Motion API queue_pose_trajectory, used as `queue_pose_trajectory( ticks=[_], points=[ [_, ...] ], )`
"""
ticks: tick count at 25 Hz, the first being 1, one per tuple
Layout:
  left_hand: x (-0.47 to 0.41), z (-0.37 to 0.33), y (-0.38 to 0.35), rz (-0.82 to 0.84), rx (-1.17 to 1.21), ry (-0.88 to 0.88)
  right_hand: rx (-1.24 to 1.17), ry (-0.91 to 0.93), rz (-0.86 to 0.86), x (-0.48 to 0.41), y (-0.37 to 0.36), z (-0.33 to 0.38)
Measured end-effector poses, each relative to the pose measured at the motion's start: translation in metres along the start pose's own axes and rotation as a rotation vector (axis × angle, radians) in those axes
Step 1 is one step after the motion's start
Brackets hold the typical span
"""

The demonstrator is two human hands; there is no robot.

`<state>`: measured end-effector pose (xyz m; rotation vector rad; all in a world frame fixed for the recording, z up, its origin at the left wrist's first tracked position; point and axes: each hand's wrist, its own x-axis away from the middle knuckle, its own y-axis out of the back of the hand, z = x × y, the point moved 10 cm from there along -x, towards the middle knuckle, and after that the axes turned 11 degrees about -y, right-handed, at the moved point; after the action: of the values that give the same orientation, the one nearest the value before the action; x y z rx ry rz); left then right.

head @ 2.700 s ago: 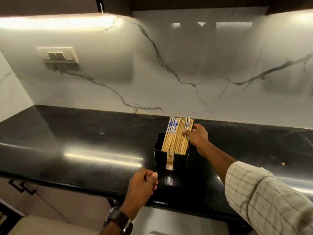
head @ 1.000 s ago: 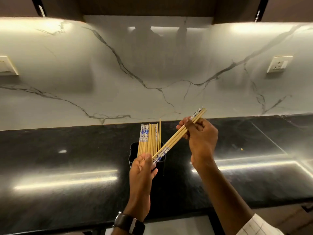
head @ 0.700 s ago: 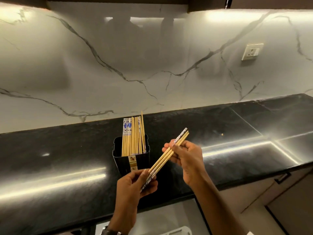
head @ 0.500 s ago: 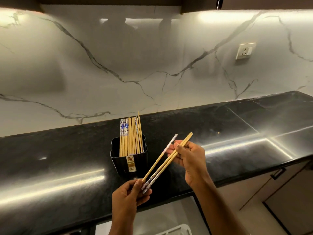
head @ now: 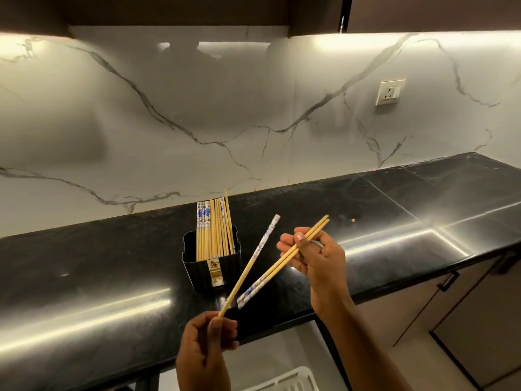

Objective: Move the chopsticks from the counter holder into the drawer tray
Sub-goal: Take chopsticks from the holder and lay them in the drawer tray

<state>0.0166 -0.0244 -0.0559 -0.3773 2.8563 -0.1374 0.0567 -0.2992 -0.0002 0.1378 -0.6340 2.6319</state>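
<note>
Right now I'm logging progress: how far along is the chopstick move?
Early. None visibly reached the white tray below. In hand: left hand holds one chopstick, right hand holds a pair. Left: most chopsticks stand in the black holder.

Bamboo chopsticks (head: pixel 215 230) stand upright in the black holder (head: pixel 211 266); three more (head: pixel 277 259) held aslant.

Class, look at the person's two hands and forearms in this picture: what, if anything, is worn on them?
Nothing shows as worn. The left hand is bare, with no ring; its wrist runs out of the bottom edge, so anything worn there is out of view. The right hand is bare too, and its forearm is uncovered down to the picture's edge, with no sleeve, watch or bracelet. The nails are short and plain.
</note>
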Motion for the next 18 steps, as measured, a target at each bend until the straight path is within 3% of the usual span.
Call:
queue_pose_trajectory(
  ticks=[3, 8, 14, 18],
  points=[
    [-0.021, -0.035, 0.027, 0.033, -0.144, -0.106, 0.059, -0.107, 0.079, 0.003, 0.004, -0.002],
    [-0.060, -0.098, 0.063, 0.315, -0.411, -0.170, 0.300, 0.060, 0.159, 0.009, 0.006, 0.030],
    [-0.064, -0.115, 0.002, 0.646, -0.705, -0.335, 0.800, 0.125, 0.510, 0.052, -0.070, -0.022],
    [-0.059, -0.098, -0.022, 0.612, -0.636, -0.397, 0.980, 0.194, 0.625, 0.074, -0.094, -0.063]
  ],
)
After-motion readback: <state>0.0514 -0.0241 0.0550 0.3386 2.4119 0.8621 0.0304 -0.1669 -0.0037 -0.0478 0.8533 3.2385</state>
